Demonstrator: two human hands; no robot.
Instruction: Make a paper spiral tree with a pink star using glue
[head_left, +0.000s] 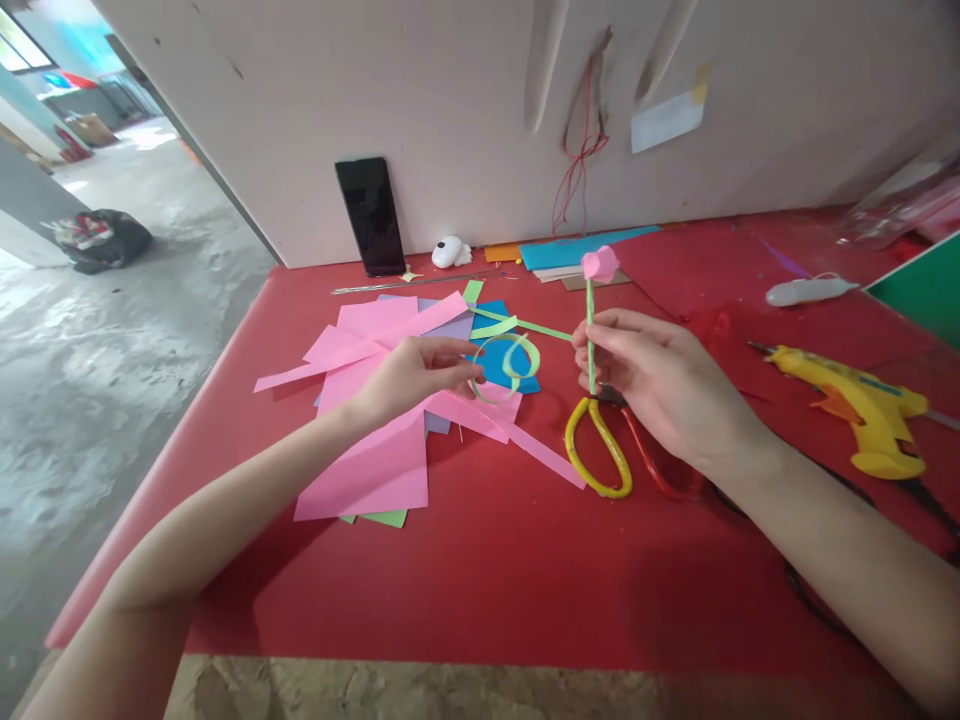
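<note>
A pink paper flower [600, 264] on a green stem [591, 345] stands upright right of center, pinched between thumb and fingers of the right hand [660, 375] above yellow-and-red-handled scissors [613, 491]. The left hand [412, 382] appears to pinch a curled green strip [535, 358] over pink paper [375, 470]. Stem-wrapping seems under way; the next turn would call for a taut strip. At right lies a yellow glue gun [847, 380].

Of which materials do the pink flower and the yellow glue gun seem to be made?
Pink flower: probably matte paper; no strong shine, though fabric is possible. Yellow glue gun: likely hard plastic, smooth, judging by its rounded, moulded shape.
</note>
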